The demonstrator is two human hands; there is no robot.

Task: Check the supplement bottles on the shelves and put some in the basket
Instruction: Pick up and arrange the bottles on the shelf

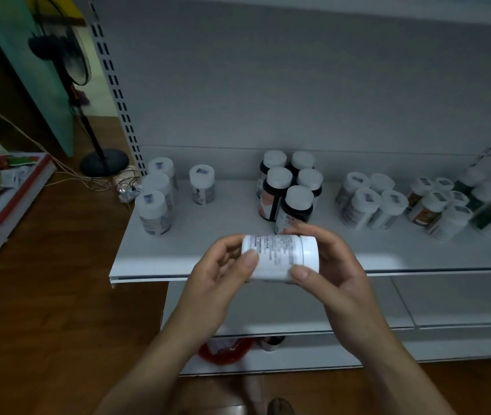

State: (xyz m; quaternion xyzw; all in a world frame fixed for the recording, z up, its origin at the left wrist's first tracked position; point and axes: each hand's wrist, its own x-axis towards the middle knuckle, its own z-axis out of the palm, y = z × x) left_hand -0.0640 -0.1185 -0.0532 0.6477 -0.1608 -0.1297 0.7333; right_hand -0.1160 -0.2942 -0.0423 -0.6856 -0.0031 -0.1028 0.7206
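Your left hand (223,274) and right hand (338,265) gripped a white supplement bottle (280,256), fingers and thumbs curled round its ends, just in front of the shelf (232,226) edge. It lay on its side, long axis left to right, cap toward your right hand, printed label facing you. Behind it, other bottles (289,190) stood upright on the shelf.

- White shelf (226,250) spans the middle of the frame.
- Left end: three white bottles (156,194) clustered, with a lone white bottle (202,184) near them.
- Centre: five dark bottles (290,190) with white caps, packed together.
- Right: four white bottles (369,202), then a mixed cluster (447,205).
- Wooden floor (43,295), left: fan base (104,163) and cables (88,181).
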